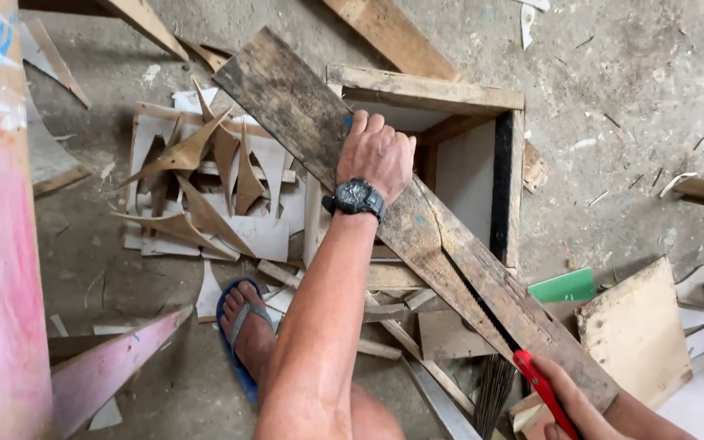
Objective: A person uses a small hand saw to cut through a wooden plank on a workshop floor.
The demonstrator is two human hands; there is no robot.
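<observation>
Left hand (376, 155) presses flat on the plank (385, 204) across the box (508, 187), steadying it while right hand (576, 403) grips the saw (541, 389).

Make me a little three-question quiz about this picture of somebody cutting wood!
1. True or false: the left hand presses flat on the dark plank.
2. What colour is the handle of the saw gripped by the right hand?
   A. red  B. yellow  C. black
3. What is worn on the foot beside the plank?

Key:
1. True. The palm lies on the plank, which rests across the wooden box frame.
2. A. The handle is red.
3. A blue flip-flop.
</observation>
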